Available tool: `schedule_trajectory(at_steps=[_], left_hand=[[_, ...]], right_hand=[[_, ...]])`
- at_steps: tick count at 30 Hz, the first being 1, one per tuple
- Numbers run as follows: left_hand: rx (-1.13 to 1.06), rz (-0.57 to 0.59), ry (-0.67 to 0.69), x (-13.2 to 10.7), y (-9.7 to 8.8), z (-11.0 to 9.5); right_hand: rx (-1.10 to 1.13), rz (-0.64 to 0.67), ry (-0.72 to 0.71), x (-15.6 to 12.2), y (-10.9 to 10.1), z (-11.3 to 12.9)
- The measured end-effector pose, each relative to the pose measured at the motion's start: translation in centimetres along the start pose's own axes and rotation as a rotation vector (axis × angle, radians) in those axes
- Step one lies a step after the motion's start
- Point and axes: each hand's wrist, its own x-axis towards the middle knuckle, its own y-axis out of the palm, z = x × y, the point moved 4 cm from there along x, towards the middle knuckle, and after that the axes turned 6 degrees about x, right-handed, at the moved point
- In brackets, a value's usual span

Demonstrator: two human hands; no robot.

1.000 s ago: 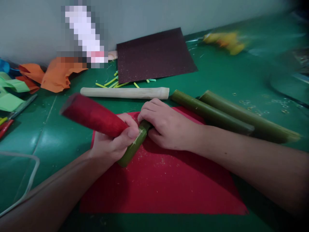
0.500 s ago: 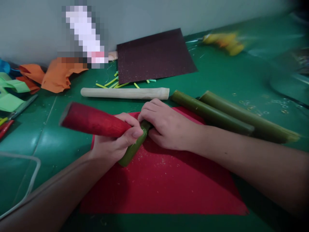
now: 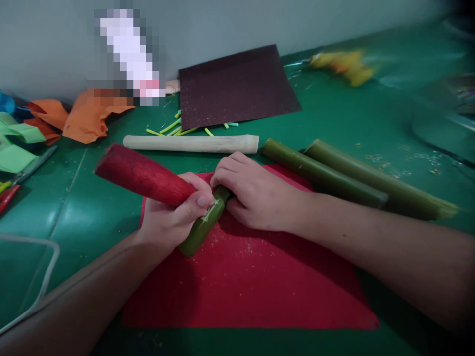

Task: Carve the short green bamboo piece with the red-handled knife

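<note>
My left hand [image 3: 166, 217] is wrapped round a thick red wooden handle [image 3: 143, 175] of a tool, its wide end pointing up and left. The tool's working end is hidden behind my fingers and the green bamboo piece [image 3: 200, 230]. That piece lies slanted over a red sheet [image 3: 260, 287], with pale scraped marks on its skin beside my left thumb. My right hand [image 3: 256, 193] is closed over the upper end of the bamboo, so that end is mostly covered. Small pale shavings are scattered on the sheet.
Two green bamboo lengths [image 3: 326, 173] lie right of the sheet, and a peeled pale stick [image 3: 189, 144] lies behind it. A dark sheet [image 3: 237, 89] and cut yellow-green strips [image 3: 174, 129] are farther back. Orange paper [image 3: 87, 116], scissors [image 3: 11, 195] and a blurred yellow tool [image 3: 341, 66] surround these.
The red handle has tilted more steeply, and my left hand has shifted slightly left along the bamboo, showing more of the scraped marks. My right hand has hardly moved.
</note>
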Motion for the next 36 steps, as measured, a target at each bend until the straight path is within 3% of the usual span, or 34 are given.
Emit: schedule_trajectory(at_steps=[12, 26, 36], left_hand=[[0.041, 0.094, 0.059, 0.26, 0.13, -0.04], [0.037, 0.102, 0.089, -0.16, -0.12, 0.12], [0.053, 0.007, 0.059, -0.07, -0.13, -0.34]], right_hand=[[-0.03, 0.076, 0.035, -0.02, 0.64, 0.76], [-0.019, 0.069, 0.019, -0.07, 0.55, 0.72], [-0.058, 0.041, -0.041, -0.28, 0.52, 0.45]])
